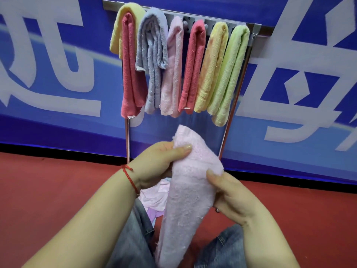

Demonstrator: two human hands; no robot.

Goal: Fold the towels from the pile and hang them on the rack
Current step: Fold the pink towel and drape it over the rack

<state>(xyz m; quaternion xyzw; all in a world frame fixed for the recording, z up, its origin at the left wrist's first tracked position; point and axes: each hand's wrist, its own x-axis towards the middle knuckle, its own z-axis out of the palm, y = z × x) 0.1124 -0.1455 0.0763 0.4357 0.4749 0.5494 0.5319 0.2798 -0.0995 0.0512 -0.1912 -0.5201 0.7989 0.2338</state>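
The person's left hand (156, 163) pinches the upper left edge of a folded pale pink towel (189, 190), thumb laid across its face and the remaining fingers hidden behind the cloth. The towel's long axis runs nearly upright, leaning a little: its top corner rises above both hands toward the rack (181, 16), and its lower end hangs down between the person's knees. The right hand (229, 196) grips the right edge lower down, thumb on the front, fingers curled behind. The left hand sits higher and nearer the rack, so the lift onto the bar would likely be led from that side. Behind the left wrist, on the floor (48, 190), lies the pile (154, 198) of pink and lilac cloth still to be folded. The rack already carries a row of folded towels, from yellow and red at its left end to light green at its right end; any free slot looks narrow.
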